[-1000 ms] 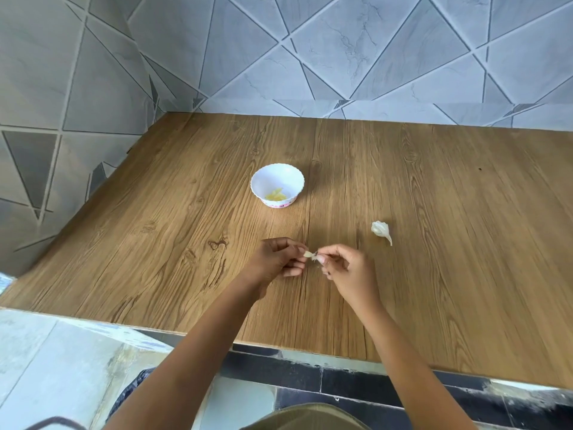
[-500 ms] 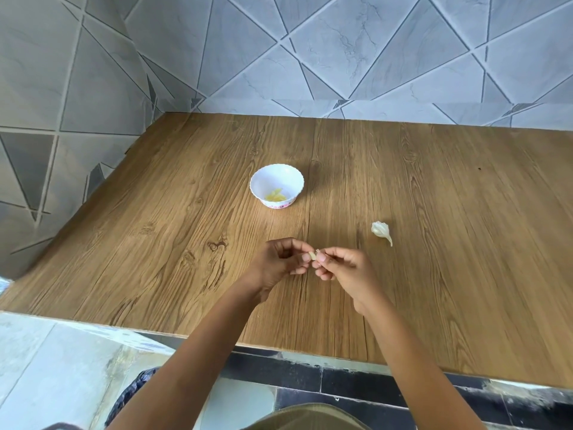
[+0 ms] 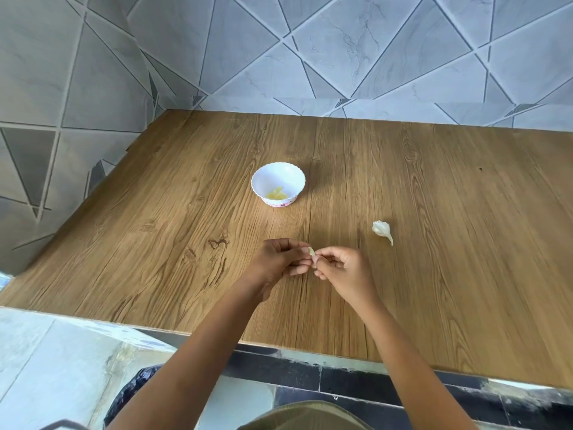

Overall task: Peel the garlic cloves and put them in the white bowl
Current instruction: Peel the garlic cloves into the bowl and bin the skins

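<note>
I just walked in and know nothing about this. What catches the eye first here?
First, the left hand and right hand meeting near the middle of the wooden table, both pinching a small garlic clove. Beyond them stands a white bowl with yellowish peeled cloves inside, and to the right a white garlic piece lies alone on the wood.

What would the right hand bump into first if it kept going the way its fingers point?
The right hand points left, it seems, so first comes the garlic clove it pinches, then the left hand just behind.
</note>
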A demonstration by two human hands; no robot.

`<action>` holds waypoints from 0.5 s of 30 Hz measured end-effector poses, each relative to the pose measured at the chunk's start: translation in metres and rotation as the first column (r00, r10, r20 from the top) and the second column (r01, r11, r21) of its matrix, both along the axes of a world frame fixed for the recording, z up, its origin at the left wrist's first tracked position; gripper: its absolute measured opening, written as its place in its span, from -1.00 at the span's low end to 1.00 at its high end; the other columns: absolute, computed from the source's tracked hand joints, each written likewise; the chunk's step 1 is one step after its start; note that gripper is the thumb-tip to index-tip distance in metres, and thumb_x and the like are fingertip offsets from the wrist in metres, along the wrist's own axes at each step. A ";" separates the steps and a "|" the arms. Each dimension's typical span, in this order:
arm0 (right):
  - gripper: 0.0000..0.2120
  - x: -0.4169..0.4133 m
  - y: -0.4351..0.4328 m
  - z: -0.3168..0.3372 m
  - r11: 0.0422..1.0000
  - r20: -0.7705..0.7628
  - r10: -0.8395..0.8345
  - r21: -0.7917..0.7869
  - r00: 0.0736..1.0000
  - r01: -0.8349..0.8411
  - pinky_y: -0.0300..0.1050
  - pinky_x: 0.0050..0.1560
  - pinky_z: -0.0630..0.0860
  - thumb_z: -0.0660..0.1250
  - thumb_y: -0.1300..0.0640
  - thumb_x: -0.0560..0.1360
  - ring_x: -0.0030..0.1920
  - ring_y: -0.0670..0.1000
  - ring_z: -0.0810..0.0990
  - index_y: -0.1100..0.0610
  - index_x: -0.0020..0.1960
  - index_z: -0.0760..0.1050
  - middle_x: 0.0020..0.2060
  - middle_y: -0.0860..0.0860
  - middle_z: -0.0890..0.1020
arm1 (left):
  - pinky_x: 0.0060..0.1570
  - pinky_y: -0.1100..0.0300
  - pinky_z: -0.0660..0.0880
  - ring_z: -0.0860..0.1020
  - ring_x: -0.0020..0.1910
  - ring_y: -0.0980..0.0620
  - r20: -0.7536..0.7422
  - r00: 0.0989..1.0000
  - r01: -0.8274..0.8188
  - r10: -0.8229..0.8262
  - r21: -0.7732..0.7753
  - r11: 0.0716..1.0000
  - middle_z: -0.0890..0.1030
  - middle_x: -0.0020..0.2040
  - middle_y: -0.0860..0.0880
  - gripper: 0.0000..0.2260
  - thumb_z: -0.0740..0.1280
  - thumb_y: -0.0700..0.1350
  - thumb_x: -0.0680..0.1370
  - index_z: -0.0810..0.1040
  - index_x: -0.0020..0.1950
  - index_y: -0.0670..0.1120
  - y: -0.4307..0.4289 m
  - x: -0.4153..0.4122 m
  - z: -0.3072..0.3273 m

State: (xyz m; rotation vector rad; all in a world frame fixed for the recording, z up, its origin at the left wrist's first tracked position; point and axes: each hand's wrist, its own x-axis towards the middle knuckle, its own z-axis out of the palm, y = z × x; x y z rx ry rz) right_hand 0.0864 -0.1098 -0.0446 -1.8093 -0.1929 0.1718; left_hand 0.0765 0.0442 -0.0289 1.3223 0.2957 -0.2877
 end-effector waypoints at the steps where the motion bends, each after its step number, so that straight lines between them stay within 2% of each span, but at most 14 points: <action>1: -0.84 0.000 0.000 -0.001 1.000 0.019 0.002 -0.018 1.000 -0.002 -0.29 -0.29 0.55 0.40 0.26 0.47 -0.35 -0.15 0.63 0.01 -0.17 0.59 -0.34 -0.01 0.66 | -0.25 0.33 0.57 0.64 -0.27 0.09 0.003 1.000 0.005 -0.005 0.015 1.000 0.66 -0.24 -0.11 -0.94 0.34 -0.30 0.53 0.60 -0.05 -0.23 0.000 0.000 0.001; 4: -0.80 0.000 0.000 -0.002 0.997 0.067 0.000 -0.075 0.998 0.005 -0.19 -0.29 0.59 0.40 0.23 0.46 -0.37 -0.12 0.63 -0.06 -0.23 0.57 -0.36 0.03 0.67 | -0.25 0.33 0.58 0.64 -0.29 0.11 0.025 0.999 0.029 -0.032 0.085 0.996 0.66 -0.26 -0.08 -0.94 0.34 -0.31 0.52 0.60 -0.05 -0.22 0.002 0.000 0.002; 7: -0.79 0.000 -0.001 0.000 0.997 0.049 0.013 -0.076 0.999 -0.009 -0.18 -0.31 0.58 0.40 0.25 0.45 -0.41 -0.12 0.61 -0.04 -0.26 0.57 -0.39 0.07 0.65 | -0.23 0.33 0.58 0.64 -0.28 0.12 0.036 0.998 0.056 -0.060 0.106 0.993 0.66 -0.26 -0.05 -0.93 0.35 -0.31 0.51 0.60 -0.05 -0.20 0.003 -0.001 0.002; 11: -0.82 0.001 0.000 0.005 1.000 -0.094 0.026 -0.002 0.995 -0.026 -0.30 -0.39 0.49 0.34 0.36 0.45 -0.47 -0.15 0.54 0.15 -0.27 0.59 -0.43 0.04 0.61 | -0.20 0.32 0.58 0.64 -0.24 0.11 0.017 0.996 0.084 -0.086 0.068 0.994 0.65 -0.21 -0.08 -0.91 0.34 -0.31 0.51 0.61 -0.04 -0.18 0.003 -0.003 0.000; 15: -0.83 0.001 -0.001 0.008 0.997 -0.230 0.040 0.079 0.972 -0.023 -0.32 -0.41 0.43 0.32 0.34 0.46 -0.47 -0.12 0.49 0.22 -0.28 0.59 -0.47 0.00 0.58 | -0.16 0.31 0.57 0.63 -0.21 0.11 -0.013 0.992 0.130 -0.129 0.073 0.989 0.65 -0.21 -0.07 -0.92 0.33 -0.29 0.53 0.60 -0.04 -0.17 0.001 -0.005 -0.003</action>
